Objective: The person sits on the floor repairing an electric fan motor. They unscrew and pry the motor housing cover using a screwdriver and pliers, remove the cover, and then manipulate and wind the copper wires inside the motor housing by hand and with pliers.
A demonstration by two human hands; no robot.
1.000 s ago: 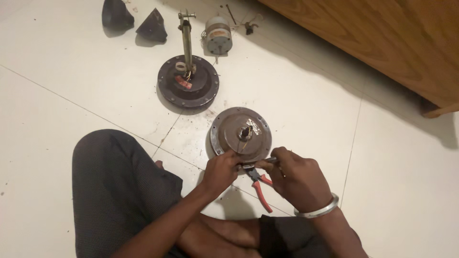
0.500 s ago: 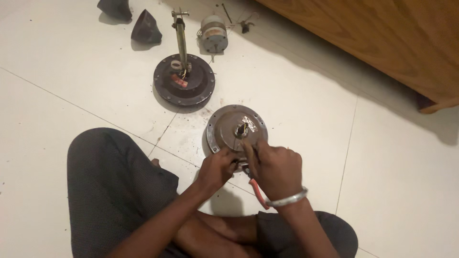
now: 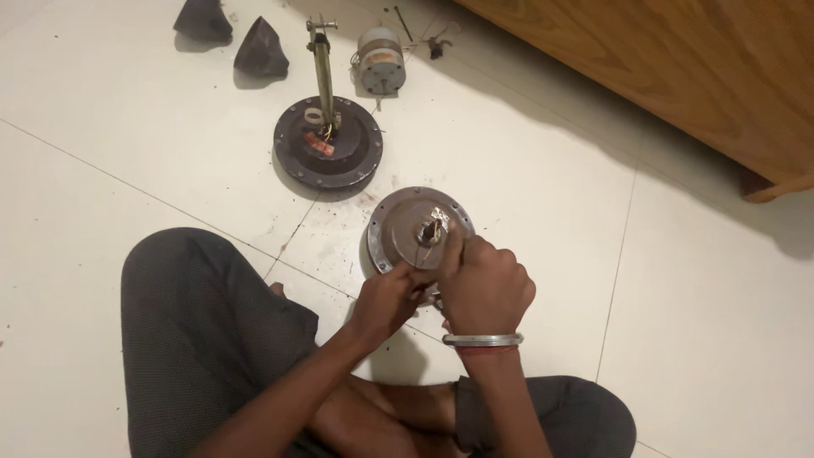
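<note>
While the person sits cross-legged on the white tiled floor [image 3: 695, 322], both hands are brought together at the near edge of a round grey motor housing [image 3: 398, 231] that lies flat on the tiles just beyond the knees. The right hand [image 3: 485, 287] is curled into a closed fist over the near right part of the disc; whatever is gripped inside it is hidden, so it cannot be told what is held. A metal bangle [image 3: 482, 340] is worn on that wrist. The left hand [image 3: 388, 298] is set just left of the right one, fingers bent and pinched at the disc's near rim, touching it; how tightly it is closed cannot be told. At the disc's centre a hub with short wires [image 3: 432, 227] is seen, just far of the right knuckles. Farther and to the left a second, darker round housing [image 3: 356, 161] with an upright shaft [image 3: 322, 64] is stood. Beyond it a small cylindrical motor part [image 3: 379, 61] and two dark cone-shaped covers [image 3: 261, 49] are left on the floor. Wooden furniture [image 3: 678, 59] is seen at far right
</note>
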